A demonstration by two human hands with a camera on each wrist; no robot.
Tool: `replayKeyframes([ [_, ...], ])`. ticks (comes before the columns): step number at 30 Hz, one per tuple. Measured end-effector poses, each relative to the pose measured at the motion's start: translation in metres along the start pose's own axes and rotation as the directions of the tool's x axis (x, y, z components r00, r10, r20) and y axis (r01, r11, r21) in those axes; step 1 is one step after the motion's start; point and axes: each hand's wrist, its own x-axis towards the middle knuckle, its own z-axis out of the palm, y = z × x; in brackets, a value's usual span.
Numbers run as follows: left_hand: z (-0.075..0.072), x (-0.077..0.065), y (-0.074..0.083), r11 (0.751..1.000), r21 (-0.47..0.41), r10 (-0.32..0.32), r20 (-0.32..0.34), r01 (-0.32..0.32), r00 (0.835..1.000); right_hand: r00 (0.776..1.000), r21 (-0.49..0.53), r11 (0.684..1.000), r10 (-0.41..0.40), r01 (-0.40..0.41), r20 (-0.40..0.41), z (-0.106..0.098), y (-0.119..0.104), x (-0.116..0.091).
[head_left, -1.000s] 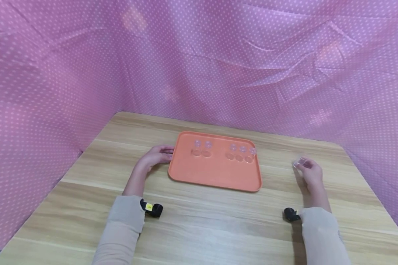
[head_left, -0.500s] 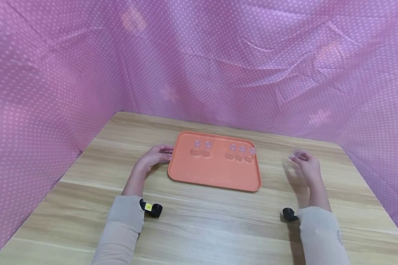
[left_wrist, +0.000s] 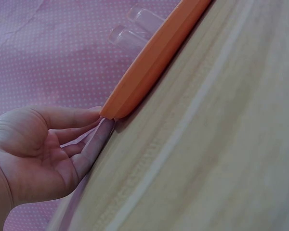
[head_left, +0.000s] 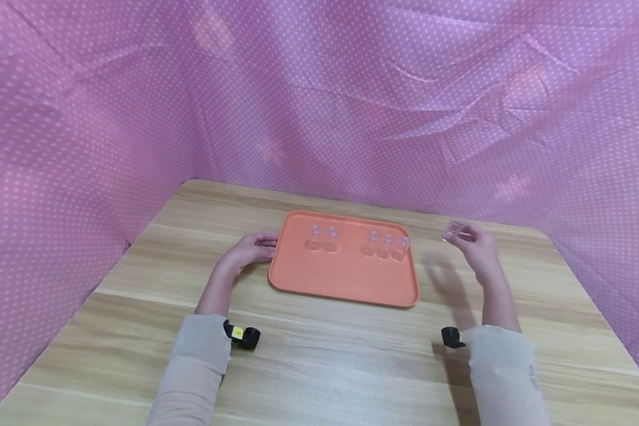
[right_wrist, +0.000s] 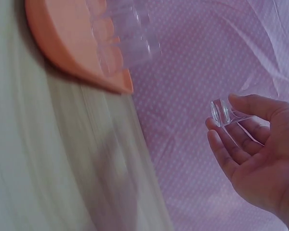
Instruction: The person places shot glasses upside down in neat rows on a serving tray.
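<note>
An orange tray (head_left: 346,278) lies on the table. My left hand (head_left: 247,251) grips its left edge, the thumb (left_wrist: 72,116) at the rim and a finger reaching under it. Two clear shot glasses (head_left: 331,239) stand side by side in the tray's left half. Three more clear glasses (head_left: 383,245) stand in a row near its right edge. Off the tray's right side, my right hand (head_left: 476,245) holds another clear shot glass (right_wrist: 221,113) above the table, between thumb and fingers. The thick end of that glass points toward the tabletop.
The wood-grain table (head_left: 325,367) fills the foreground. A pink dotted cloth (head_left: 351,118) hangs behind it and along both sides. A black wrist camera (head_left: 250,338) sits at the left sleeve, another camera (head_left: 451,337) at the right.
My right hand has risen from low over the table and moved left toward the tray, carrying the shot glass. The left hand and the tray look unmoved.
</note>
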Motion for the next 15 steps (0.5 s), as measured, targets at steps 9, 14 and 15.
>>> replayKeyframes([
  [9,-0.001,0.0,0.0,1.0,-0.005,0.0,0.006,0.0,1.0,0.999,0.069,0.997,-0.042,0.04,0.028,0.028,-0.014,0.004],
  [14,-0.001,0.0,0.0,1.0,-0.002,-0.002,0.005,0.002,1.0,0.997,0.089,0.994,-0.068,0.066,0.025,0.043,-0.022,0.008],
  [15,-0.001,0.0,0.0,1.0,-0.001,-0.002,0.005,0.002,1.0,0.997,0.106,0.992,-0.072,0.069,0.027,0.046,-0.024,0.008],
])
